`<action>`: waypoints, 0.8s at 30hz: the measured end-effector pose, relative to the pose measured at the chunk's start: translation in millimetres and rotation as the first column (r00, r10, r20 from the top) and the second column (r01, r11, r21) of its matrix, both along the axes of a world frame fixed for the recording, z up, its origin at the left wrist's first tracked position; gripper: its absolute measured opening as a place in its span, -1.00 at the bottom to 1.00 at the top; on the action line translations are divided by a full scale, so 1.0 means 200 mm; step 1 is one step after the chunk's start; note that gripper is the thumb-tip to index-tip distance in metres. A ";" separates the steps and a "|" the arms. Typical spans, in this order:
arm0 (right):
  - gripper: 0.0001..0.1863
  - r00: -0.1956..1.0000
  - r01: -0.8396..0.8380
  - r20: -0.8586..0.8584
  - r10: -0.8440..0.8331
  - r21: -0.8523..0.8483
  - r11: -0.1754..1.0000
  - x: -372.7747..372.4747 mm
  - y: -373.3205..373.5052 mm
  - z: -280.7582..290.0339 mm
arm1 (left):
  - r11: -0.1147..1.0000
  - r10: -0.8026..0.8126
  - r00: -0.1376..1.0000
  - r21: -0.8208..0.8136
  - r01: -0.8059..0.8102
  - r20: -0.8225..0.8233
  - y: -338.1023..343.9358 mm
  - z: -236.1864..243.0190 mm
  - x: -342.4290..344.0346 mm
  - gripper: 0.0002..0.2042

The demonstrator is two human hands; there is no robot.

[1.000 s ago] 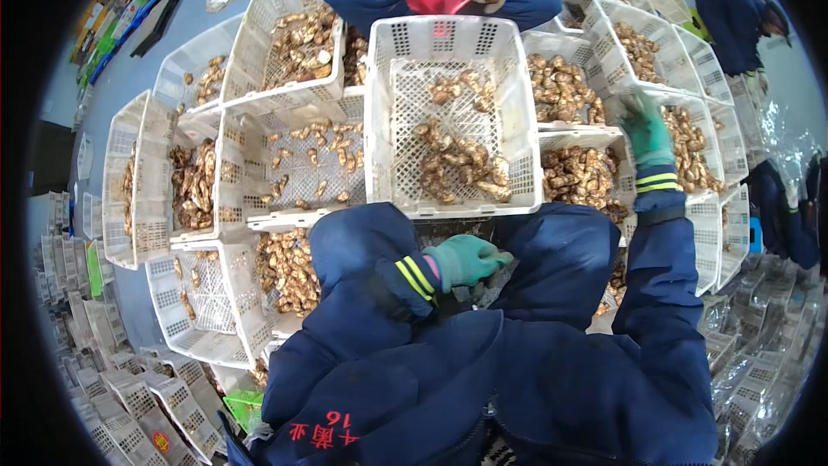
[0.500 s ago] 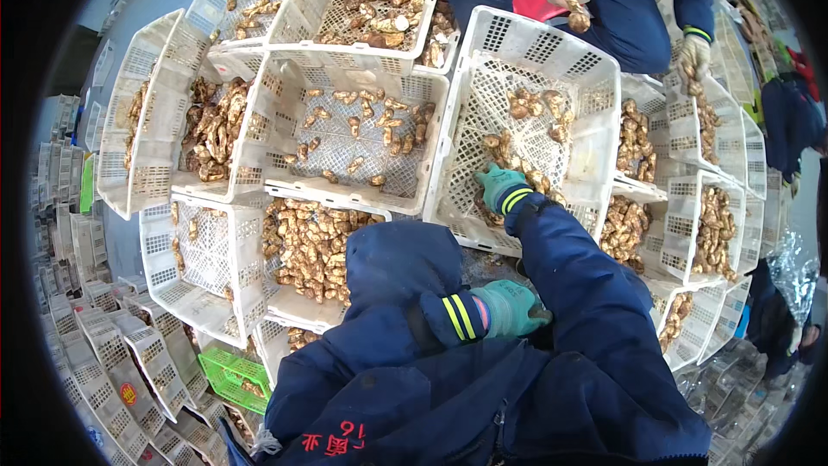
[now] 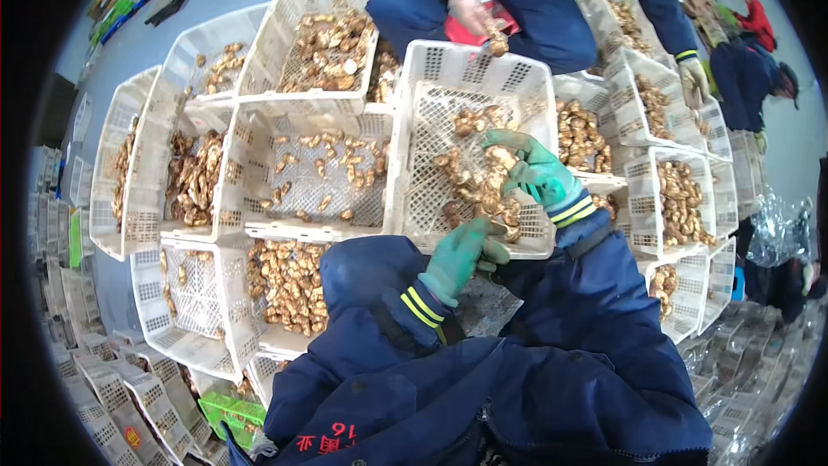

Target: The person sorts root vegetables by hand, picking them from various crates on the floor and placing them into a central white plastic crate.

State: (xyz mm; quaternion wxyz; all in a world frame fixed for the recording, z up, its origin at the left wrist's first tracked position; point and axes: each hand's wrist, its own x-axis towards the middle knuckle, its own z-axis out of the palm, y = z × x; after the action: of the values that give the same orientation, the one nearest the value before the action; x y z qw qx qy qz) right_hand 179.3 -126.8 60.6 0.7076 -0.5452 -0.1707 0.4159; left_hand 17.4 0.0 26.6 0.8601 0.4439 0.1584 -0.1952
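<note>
A white slotted plastic crate [image 3: 414, 164] stands in front of me, partly filled with knobbly brown root pieces [image 3: 470, 185]. My right hand [image 3: 539, 174], in a green glove, is inside it, curled around one brown piece on top of the pile. My left hand [image 3: 459, 257], also green-gloved, sits at the crate's near rim with its fingers bent. Whether it holds anything is hidden. Across the crate a person in dark blue holds a brown piece [image 3: 497, 40] in one hand [image 3: 470, 10] over the far rim.
More white crates of brown pieces ring the middle one: a thinly filled crate [image 3: 315, 177] to its left, fuller crates [image 3: 289, 289] near my knee and crates [image 3: 681, 198] on the right. Empty crates [image 3: 95, 397] are stacked at lower left. Another person [image 3: 750, 69] crouches at upper right.
My right hand has drawn back from the far right crates into the middle crate and closed on a piece. My left hand rose from my lap to the crate's near rim.
</note>
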 end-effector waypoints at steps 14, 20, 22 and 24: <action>-0.69 0.631 0.064 0.776 -0.018 -0.028 0.998 -0.47 -0.28 -0.19 | 0.976 0.023 0.976 0.209 -0.069 0.216 -0.06 0.01 -0.06 -0.83; -0.72 0.745 0.310 0.658 -0.108 -0.199 0.930 -0.57 -0.12 -0.10 | 0.656 -0.205 0.844 0.709 -0.258 0.496 -0.04 -0.04 -0.06 -0.73; -0.70 0.353 0.338 0.905 0.237 -0.359 0.870 -0.56 -0.13 0.00 | 0.618 -0.257 0.847 0.753 -0.226 0.465 0.03 -0.18 -0.08 -0.73; -0.72 0.556 0.357 0.829 0.064 -0.308 0.882 -0.49 -0.26 -0.06 | 0.524 -0.410 0.822 0.840 -0.144 0.397 -0.04 -0.17 -0.06 -0.70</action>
State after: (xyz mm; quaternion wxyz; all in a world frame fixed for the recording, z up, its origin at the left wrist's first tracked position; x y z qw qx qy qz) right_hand 81.1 -179.5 49.5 0.4355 -0.8329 -0.3318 0.0799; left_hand 5.4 -8.3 -7.9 0.5249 0.8487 -0.0587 -0.0261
